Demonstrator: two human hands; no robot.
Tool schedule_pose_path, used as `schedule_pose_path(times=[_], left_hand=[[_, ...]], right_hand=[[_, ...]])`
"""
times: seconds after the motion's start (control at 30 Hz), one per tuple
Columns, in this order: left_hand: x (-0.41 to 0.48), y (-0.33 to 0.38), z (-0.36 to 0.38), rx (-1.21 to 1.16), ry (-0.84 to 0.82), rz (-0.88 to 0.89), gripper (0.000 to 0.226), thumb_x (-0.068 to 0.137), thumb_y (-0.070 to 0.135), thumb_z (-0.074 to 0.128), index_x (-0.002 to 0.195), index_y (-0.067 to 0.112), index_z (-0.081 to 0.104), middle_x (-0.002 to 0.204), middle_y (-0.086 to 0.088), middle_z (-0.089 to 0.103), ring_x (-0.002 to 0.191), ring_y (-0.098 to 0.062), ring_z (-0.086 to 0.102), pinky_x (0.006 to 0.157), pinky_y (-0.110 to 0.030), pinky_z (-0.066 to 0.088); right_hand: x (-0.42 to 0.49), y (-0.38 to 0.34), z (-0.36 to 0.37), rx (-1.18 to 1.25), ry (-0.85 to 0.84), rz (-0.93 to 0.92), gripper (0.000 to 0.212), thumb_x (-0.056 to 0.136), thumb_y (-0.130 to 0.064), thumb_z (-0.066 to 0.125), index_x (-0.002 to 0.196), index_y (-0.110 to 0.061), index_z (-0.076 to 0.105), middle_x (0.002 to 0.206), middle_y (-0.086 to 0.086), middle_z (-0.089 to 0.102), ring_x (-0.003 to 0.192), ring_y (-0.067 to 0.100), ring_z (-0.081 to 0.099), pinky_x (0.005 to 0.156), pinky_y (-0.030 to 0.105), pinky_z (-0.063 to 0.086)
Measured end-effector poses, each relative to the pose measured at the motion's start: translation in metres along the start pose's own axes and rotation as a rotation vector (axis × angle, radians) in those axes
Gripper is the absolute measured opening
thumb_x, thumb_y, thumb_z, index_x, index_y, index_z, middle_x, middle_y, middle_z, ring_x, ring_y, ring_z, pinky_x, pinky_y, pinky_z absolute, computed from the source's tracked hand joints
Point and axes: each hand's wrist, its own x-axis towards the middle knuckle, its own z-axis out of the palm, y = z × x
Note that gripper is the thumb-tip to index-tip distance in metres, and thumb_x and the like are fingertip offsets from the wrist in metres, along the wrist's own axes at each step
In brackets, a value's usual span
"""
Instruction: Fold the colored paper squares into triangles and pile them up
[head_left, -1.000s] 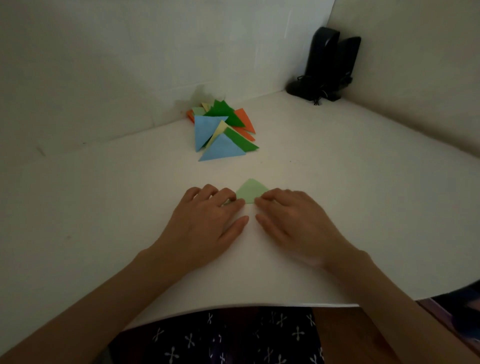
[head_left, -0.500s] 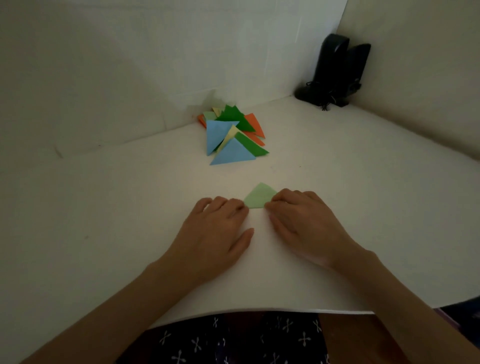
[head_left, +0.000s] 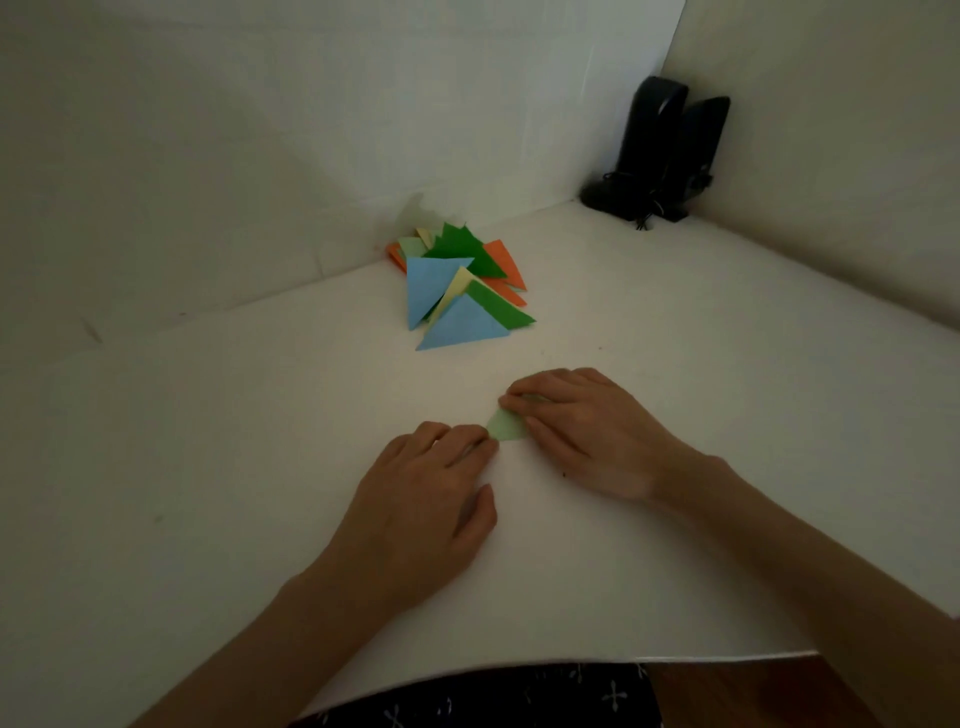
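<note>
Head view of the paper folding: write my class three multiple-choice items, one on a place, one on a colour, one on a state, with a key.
1. Where is the pile of triangles?
A. Near the back wall
B. On the lap
C. On the floor

2. What colour is the paper between the left hand and the right hand?
A. Orange
B. Light green
C. Blue

3. That paper is:
A. on the pile
B. untouched
C. touched by both hands

Key: 1 A, the pile sits by the wall, beyond the hands; 2 B, pale green shows between the fingers; 3 C, fingertips of both hands meet it.
</note>
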Motion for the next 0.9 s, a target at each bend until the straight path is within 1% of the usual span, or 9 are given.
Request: schedule_pose_path(times=[0.1, 0.2, 0.3, 0.4, 0.53, 0.7, 0.8, 0.83, 0.9], left_hand=[[0.0, 0.0, -0.001, 0.003, -0.002, -0.006, 0.044, 0.083, 0.033, 0.039, 0.111, 0.012, 0.066, 0.111, 0.002, 0.064, 0.097, -0.017, 0.051, 0.079, -0.029, 0.048], [-0.001, 0.002, -0.002, 0.017, -0.008, -0.005, 0.044, 0.082, 0.032, 0.039, 0.11, 0.012, 0.066, 0.111, 0.001, 0.064, 0.096, -0.018, 0.054, 0.078, -0.029, 0.049], [0.002, 0.003, -0.005, 0.032, -0.002, -0.004, 0.042, 0.082, 0.032, 0.038, 0.106, 0.014, 0.066, 0.107, 0.003, 0.064, 0.091, -0.018, 0.055, 0.075, -0.029, 0.047], [0.008, 0.007, -0.007, 0.064, 0.012, -0.007, 0.039, 0.082, 0.033, 0.036, 0.098, 0.015, 0.067, 0.098, 0.002, 0.065, 0.084, -0.018, 0.057, 0.071, -0.029, 0.044], [0.013, 0.023, 0.002, 0.07, 0.033, -0.022, 0.041, 0.083, 0.034, 0.038, 0.1, 0.009, 0.066, 0.1, -0.005, 0.064, 0.086, -0.022, 0.06, 0.075, -0.028, 0.035], [0.012, 0.023, 0.007, 0.009, 0.031, -0.043, 0.039, 0.083, 0.029, 0.036, 0.1, 0.011, 0.066, 0.098, -0.002, 0.063, 0.083, -0.02, 0.058, 0.074, -0.027, 0.037], [0.016, 0.024, 0.005, -0.023, 0.051, -0.053, 0.038, 0.082, 0.03, 0.037, 0.094, 0.011, 0.068, 0.094, 0.0, 0.063, 0.08, -0.019, 0.057, 0.069, -0.027, 0.041], [0.018, 0.025, 0.005, -0.038, 0.064, -0.059, 0.037, 0.082, 0.03, 0.037, 0.088, 0.011, 0.068, 0.09, -0.001, 0.064, 0.076, -0.019, 0.057, 0.066, -0.028, 0.043], [0.025, 0.025, 0.004, -0.055, 0.096, -0.064, 0.035, 0.083, 0.03, 0.038, 0.077, 0.011, 0.066, 0.082, -0.001, 0.062, 0.068, -0.02, 0.056, 0.058, -0.027, 0.043]], right_hand=[[0.004, 0.01, -0.007, 0.004, -0.011, 0.106, 0.047, 0.096, -0.033, 0.026, 0.116, -0.013, 0.064, 0.117, 0.002, 0.062, 0.108, 0.024, 0.058, 0.086, 0.034, 0.041], [-0.008, 0.002, -0.013, -0.024, 0.07, 0.178, 0.048, 0.095, -0.036, 0.029, 0.118, -0.011, 0.063, 0.119, 0.005, 0.061, 0.111, 0.025, 0.056, 0.088, 0.034, 0.041], [-0.03, -0.021, -0.011, 0.024, 0.109, 0.153, 0.045, 0.093, -0.036, 0.036, 0.117, -0.01, 0.063, 0.117, 0.006, 0.062, 0.103, 0.023, 0.06, 0.084, 0.033, 0.046], [-0.038, -0.031, -0.006, 0.025, 0.034, 0.14, 0.047, 0.094, -0.038, 0.033, 0.117, -0.01, 0.063, 0.115, 0.006, 0.062, 0.097, 0.023, 0.062, 0.083, 0.034, 0.048], [-0.037, -0.031, -0.007, -0.018, -0.018, 0.154, 0.048, 0.095, -0.038, 0.03, 0.118, -0.012, 0.064, 0.114, 0.003, 0.063, 0.098, 0.02, 0.062, 0.086, 0.032, 0.041], [-0.051, -0.017, -0.01, -0.078, 0.009, 0.163, 0.046, 0.096, -0.035, 0.028, 0.111, -0.014, 0.067, 0.11, 0.001, 0.064, 0.096, 0.021, 0.062, 0.085, 0.03, 0.034], [-0.047, -0.009, -0.013, -0.095, 0.122, 0.312, 0.044, 0.092, -0.031, 0.032, 0.083, -0.012, 0.07, 0.087, 0.005, 0.065, 0.076, 0.028, 0.062, 0.075, 0.034, 0.038], [-0.042, -0.007, -0.012, -0.064, 0.171, 0.369, 0.042, 0.089, -0.03, 0.035, 0.079, -0.009, 0.07, 0.084, 0.007, 0.065, 0.072, 0.03, 0.061, 0.072, 0.034, 0.041], [-0.025, -0.009, -0.013, 0.068, 0.193, 0.484, 0.032, 0.09, -0.029, 0.046, 0.096, -0.009, 0.071, 0.096, 0.01, 0.064, 0.086, 0.032, 0.059, 0.076, 0.036, 0.043]])
